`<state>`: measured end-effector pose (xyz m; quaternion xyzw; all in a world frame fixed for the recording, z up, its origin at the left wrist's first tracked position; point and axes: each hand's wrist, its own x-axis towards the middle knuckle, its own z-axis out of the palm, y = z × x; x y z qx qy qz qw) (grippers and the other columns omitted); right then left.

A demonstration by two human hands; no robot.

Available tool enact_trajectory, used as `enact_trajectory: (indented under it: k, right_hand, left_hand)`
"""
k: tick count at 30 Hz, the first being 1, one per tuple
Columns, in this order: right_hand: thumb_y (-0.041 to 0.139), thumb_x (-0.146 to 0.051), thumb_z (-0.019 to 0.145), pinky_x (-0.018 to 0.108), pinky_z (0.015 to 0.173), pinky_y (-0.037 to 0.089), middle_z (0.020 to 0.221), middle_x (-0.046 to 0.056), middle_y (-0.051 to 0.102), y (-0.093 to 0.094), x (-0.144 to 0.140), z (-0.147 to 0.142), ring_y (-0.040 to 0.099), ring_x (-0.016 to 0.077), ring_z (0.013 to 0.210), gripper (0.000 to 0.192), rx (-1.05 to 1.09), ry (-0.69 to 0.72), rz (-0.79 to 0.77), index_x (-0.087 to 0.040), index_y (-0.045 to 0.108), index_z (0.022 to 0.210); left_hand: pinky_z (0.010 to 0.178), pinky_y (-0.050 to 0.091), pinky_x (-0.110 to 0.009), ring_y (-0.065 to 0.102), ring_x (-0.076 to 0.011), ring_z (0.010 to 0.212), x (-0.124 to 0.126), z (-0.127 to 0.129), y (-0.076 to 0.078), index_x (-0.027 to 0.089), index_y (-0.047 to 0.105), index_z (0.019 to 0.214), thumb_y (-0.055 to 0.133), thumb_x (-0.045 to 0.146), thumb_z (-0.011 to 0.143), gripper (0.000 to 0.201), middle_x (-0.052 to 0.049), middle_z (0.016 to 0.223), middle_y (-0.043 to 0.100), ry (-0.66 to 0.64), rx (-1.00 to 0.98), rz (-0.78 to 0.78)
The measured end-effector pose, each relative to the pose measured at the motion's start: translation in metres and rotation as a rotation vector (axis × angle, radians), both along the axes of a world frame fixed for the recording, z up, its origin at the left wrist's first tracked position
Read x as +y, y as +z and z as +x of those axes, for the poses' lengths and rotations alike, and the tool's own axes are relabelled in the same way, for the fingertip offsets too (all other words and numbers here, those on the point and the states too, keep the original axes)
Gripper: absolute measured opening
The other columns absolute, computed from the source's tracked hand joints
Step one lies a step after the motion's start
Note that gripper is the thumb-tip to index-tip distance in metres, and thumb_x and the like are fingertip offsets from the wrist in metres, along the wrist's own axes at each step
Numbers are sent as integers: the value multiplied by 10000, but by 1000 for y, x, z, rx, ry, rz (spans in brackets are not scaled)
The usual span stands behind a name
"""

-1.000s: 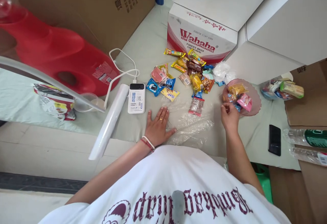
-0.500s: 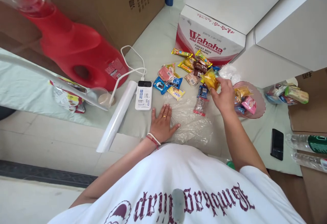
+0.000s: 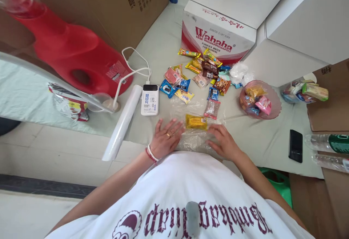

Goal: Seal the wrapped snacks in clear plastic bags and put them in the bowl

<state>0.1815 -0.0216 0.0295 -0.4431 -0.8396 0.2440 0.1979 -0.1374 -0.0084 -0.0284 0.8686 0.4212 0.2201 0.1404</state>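
A yellow snack packet (image 3: 196, 121) lies flat on a sheet of clear plastic film (image 3: 200, 137) just below the middle of the frame, on the pale green cloth (image 3: 163, 50). The left hand (image 3: 165, 139) rests palm down on the film's left edge, fingers spread and gripping nothing, its fingertips just beside the packet. The right hand (image 3: 225, 142) lies flat on the film's right side, fingers loosely extended and empty, a little below and right of the packet.

Above the packet, toward the centre top, a scatter of wrapped snacks (image 3: 201, 75) spreads in front of a Wahaha carton (image 3: 218, 37). Right of that sits a pink dish (image 3: 272, 99) with several packets in it. To the left of the film lie a white power bank (image 3: 149, 99) with its cable and a white roll (image 3: 122, 122) running diagonally. A red jug (image 3: 71, 53) fills the upper left. At the right edge a black phone (image 3: 295, 145) lies on the cloth, near water bottles (image 3: 329, 144).
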Motion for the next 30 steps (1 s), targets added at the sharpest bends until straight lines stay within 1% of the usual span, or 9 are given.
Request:
enact_trajectory:
  k: [2,4,7,10,15,19,23,26,30]
  right_hand:
    - [660,-307,969,513,1014,555,1339,149,610,1,-25,18,580,293,1216,476,-38,85,-68,-260,550,1430]
    - [665,-271,962,522,1029,551,1373,152,611,-7,-45,30,567,299,1256,432,-79,102,-121,-254,603,1389]
    - [628,-243,982,511,1009,554,1368,132,633,-25,-55,37,578,290,1242,253,-44,39,-98,-259,717,1218]
    - [543,-279,1031,447,922,565,1178,112,717,-30,-41,38,637,247,1075,213,66,29,-128,-245,754,1027]
    - [479,-425,1062,326,799,530,890,57,715,-5,5,44,649,187,838,314,141,-80,-343,-220,702,978]
    - [473,-451,1044,279,696,473,827,29,696,5,49,50,610,170,732,330,65,-248,-411,-197,678,991]
    - [514,-255,971,332,782,459,963,110,718,5,91,45,610,239,861,253,-291,-324,-246,-150,717,1081]
    - [504,-235,975,376,919,441,1134,154,699,9,116,27,579,289,1036,325,-401,-290,-59,-146,716,1204]
    - [482,-310,1020,388,993,410,1204,156,684,7,141,-14,542,307,1131,388,-450,-179,-39,-142,662,1320]
  left_hand:
    - [1317,38,-591,428,-288,1522,-2,-18,3,285,499,1524,550,179,870,665,-84,1502,618,-265,-12,-78]
    - [1315,73,-605,368,-316,1553,0,-33,5,220,514,1500,574,176,778,726,-115,1560,555,-401,4,-179]
    - [1305,110,-613,350,-323,1561,7,-43,6,226,615,1367,587,178,772,598,-115,1612,490,-428,21,-271]
    - [1285,210,-555,505,-275,1460,17,-44,4,253,723,1071,566,237,922,217,-74,1440,666,-376,-59,-338]
    - [995,512,-382,716,-218,1044,41,-33,11,220,709,949,441,401,1029,334,-75,1035,788,-77,-239,-500]
    - [733,501,-339,636,-211,753,61,-7,16,209,636,782,421,441,1002,385,-56,788,683,365,-159,-443]
    - [792,508,-404,627,-316,988,77,23,8,199,653,850,563,362,901,193,-128,982,662,628,-28,-243]
    - [924,504,-458,599,-332,1089,84,32,5,185,675,977,540,277,903,180,-154,1093,647,666,-115,-150]
    - [1021,454,-488,590,-304,1108,77,25,21,159,680,1065,469,219,961,243,-162,1127,643,693,-256,48]
